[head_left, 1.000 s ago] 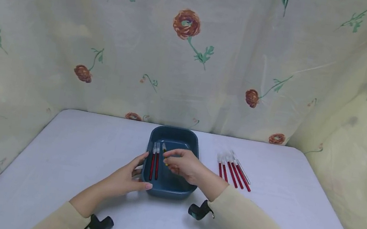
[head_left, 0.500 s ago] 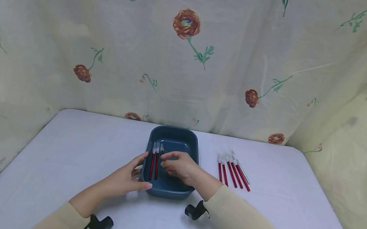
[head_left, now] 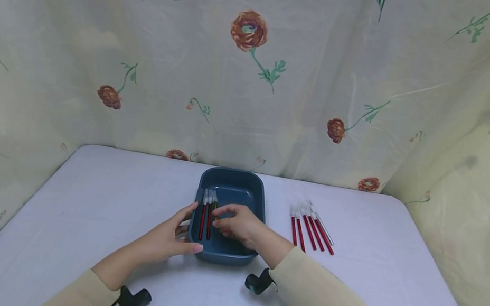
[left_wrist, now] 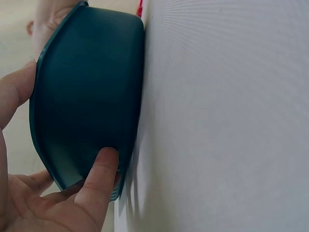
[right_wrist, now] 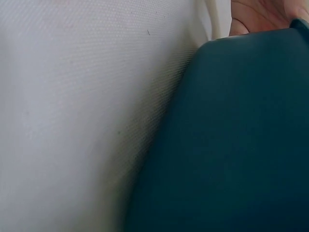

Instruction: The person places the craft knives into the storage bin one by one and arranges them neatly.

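Note:
In the head view a dark blue rectangular tray (head_left: 228, 259) sits mid-table. My left hand (head_left: 171, 237) grips its near left corner, fingers along the left side and thumb at the front. The left wrist view shows those fingers against the tray's outer wall (left_wrist: 87, 96). Over the tray my right hand (head_left: 240, 224) pinches a slim brush with a yellow and dark handle (head_left: 216, 205), its lower part hidden by the fingers. Directly left of it, two red-handled paintbrushes (head_left: 202, 221) lie side by side on the tray floor, pale tips pointing away.
Right of the tray, several red-handled paintbrushes (head_left: 312, 233) with pale tips lie fanned on the white table (head_left: 125, 182), a silver stick (head_left: 326, 232) along their right side. A flower-print curtain (head_left: 278, 126) hangs behind. The right wrist view is mostly tray wall (right_wrist: 241, 121) and tablecloth.
My right hand has moved slightly left and nearer, bringing the yellow and dark brush close against the two red ones and more parallel to them. My left hand has stayed on the tray.

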`<act>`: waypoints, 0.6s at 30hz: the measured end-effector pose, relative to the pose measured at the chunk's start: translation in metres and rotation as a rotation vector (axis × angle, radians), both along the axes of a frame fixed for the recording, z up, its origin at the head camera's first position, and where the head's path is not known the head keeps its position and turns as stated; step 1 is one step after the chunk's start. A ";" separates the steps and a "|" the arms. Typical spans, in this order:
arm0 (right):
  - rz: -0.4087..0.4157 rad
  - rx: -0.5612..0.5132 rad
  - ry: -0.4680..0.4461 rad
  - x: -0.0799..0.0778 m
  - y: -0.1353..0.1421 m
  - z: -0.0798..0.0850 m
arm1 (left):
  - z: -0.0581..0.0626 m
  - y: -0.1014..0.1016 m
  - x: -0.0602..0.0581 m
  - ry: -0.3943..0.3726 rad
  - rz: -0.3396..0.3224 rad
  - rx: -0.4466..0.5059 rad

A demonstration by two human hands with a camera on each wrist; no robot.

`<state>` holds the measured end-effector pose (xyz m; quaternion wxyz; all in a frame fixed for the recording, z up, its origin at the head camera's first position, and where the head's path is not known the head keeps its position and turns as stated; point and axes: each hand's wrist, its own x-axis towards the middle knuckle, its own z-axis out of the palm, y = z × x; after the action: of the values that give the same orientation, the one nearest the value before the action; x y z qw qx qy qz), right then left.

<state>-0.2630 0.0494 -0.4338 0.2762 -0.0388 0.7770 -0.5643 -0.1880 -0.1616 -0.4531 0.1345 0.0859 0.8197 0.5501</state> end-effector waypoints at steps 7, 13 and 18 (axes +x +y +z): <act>0.029 0.050 0.022 0.000 0.001 0.002 | 0.001 0.002 0.000 -0.007 0.014 -0.010; 0.048 0.069 0.043 0.001 0.006 0.008 | 0.000 0.003 0.000 -0.002 0.033 -0.022; 0.058 0.057 0.067 0.002 0.010 0.014 | -0.001 0.002 0.000 -0.005 0.035 -0.020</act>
<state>-0.2608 0.0597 -0.4198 0.2672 -0.0723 0.8002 -0.5320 -0.1877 -0.1595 -0.4539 0.1278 0.0687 0.8263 0.5442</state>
